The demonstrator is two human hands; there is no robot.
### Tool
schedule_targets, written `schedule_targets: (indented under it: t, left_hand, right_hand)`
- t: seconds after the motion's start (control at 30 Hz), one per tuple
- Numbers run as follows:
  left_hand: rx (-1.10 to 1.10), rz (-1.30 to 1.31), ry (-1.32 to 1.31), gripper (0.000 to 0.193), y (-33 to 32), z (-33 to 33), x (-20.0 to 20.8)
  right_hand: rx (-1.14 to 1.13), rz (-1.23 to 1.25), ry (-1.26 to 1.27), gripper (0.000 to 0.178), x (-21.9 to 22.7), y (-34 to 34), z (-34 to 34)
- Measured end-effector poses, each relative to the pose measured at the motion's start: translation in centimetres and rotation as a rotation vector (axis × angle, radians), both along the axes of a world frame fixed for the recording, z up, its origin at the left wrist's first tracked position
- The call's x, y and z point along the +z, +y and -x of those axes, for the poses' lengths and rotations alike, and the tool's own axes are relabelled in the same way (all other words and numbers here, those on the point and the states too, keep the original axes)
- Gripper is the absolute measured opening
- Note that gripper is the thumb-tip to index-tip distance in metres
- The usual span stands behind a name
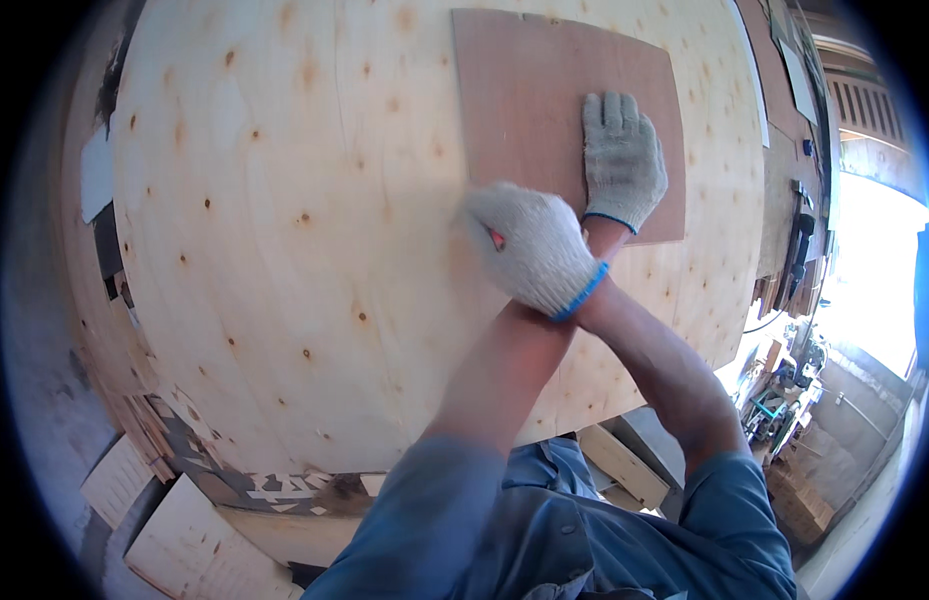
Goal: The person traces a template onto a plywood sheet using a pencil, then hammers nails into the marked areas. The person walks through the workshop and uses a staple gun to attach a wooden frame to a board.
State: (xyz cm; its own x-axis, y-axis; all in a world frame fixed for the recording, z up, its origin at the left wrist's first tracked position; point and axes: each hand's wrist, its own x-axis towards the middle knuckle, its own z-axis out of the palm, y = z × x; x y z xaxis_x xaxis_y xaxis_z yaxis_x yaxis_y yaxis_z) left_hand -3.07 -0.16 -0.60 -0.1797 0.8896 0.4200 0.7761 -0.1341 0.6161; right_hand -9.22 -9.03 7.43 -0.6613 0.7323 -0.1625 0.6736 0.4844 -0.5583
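My left hand (624,160), in a grey knitted glove with a blue-trimmed cuff, lies flat on a thin reddish-brown wood sheet (524,90). Its fingers are stretched away from me. My forearms cross, the right over the left, so my right hand (529,245) is left of the other. That gloved hand is curled closed and smeared by motion at its fingers, close to the brown sheet's lower left corner. A small red spot shows at the curled fingers; whatever they hold cannot be made out. Beneath everything lies a large pale plywood panel (304,270) dotted with knots.
Wood offcuts (284,487) lie along the panel's near edge, with pale boards (204,545) at the lower left. A black-handled tool (802,240) rests beyond the right edge. Farther right are cluttered machine parts (784,390) and a cardboard box (796,500).
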Motion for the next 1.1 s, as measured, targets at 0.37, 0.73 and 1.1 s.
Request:
schedule_targets:
  t: [0.37,0.73,1.1]
  left_hand:
    - [-0.138,0.027,-0.058,0.015,0.0,-1.0,-0.2]
    - [-0.942,-0.074,0.235,0.021,4.3,9.2,-1.7]
    - [-0.797,0.009,0.227,0.034,4.0,8.6,-3.0]
  right_hand:
    - [-0.766,0.288,0.611,0.034,5.2,-4.1,-6.2]
    - [-0.870,0.437,0.758,0.030,-2.1,-11.2,-5.6]
    - [-0.499,0.046,0.436,0.030,-4.4,-10.0,-2.7]
